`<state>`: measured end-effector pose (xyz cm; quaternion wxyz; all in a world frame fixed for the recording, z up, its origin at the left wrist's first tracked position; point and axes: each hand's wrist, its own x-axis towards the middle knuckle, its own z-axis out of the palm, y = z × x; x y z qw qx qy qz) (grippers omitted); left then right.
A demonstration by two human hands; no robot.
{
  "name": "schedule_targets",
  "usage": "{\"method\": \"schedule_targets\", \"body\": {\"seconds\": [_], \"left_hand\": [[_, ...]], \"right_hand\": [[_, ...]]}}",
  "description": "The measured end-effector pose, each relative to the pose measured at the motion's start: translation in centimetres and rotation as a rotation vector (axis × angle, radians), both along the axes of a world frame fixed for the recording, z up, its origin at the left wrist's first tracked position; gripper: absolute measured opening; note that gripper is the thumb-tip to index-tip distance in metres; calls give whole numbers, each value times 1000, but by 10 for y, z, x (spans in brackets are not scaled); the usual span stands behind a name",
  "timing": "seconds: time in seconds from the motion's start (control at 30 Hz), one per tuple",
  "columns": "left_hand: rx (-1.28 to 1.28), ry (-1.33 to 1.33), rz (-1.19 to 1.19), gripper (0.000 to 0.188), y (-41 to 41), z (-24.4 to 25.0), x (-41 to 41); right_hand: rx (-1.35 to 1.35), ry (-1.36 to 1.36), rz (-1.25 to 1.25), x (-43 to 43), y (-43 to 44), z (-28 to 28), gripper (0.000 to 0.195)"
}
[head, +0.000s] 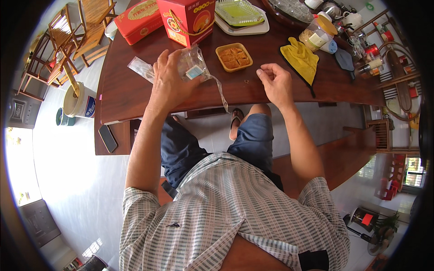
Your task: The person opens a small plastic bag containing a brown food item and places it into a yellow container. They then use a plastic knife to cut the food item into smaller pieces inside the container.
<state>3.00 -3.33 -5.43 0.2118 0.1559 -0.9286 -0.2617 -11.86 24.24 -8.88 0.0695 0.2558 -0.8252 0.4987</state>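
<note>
My left hand is over a torn clear plastic wrapper on the dark wooden table, fingers spread; whether it grips the film cannot be told. A small blue-and-white packet lies in the wrapper beside my thumb. To the right, a mooncake, cut into several pieces, sits in a golden plastic tray. My right hand hovers right of the tray, its fingers curled and thumb near the index finger; nothing shows in it. Small crumbs lie between tray and hand.
Behind are a red tin, a red gift box and a white tray with clear plastic trays. At right lie a yellow cloth and a yellow-lidded jar. A phone rests on the bench at left, near a bucket.
</note>
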Motion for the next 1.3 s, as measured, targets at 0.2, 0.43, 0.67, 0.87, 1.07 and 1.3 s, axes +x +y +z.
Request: {"method": "schedule_targets", "body": {"seconds": [0.2, 0.43, 0.67, 0.87, 1.07, 1.3], "left_hand": [[-163, -112, -129, 121, -7, 1, -2], [-124, -210, -242, 124, -23, 4, -21], [-79, -177, -215, 118, -21, -5, -20], [-72, -68, -243, 111, -19, -12, -17], [-21, 7, -260, 109, -17, -16, -14], [34, 76, -262, 111, -4, -16, -17]], "right_hand": [[33, -353, 53, -15, -31, 24, 25], [9, -548, 85, -33, -47, 24, 20], [16, -529, 56, -27, -53, 27, 15], [-181, -422, 81, -25, -55, 12, 15], [-290, -357, 42, -11, -64, 17, 18], [-286, -181, 18, 3, -70, 11, 19]]}}
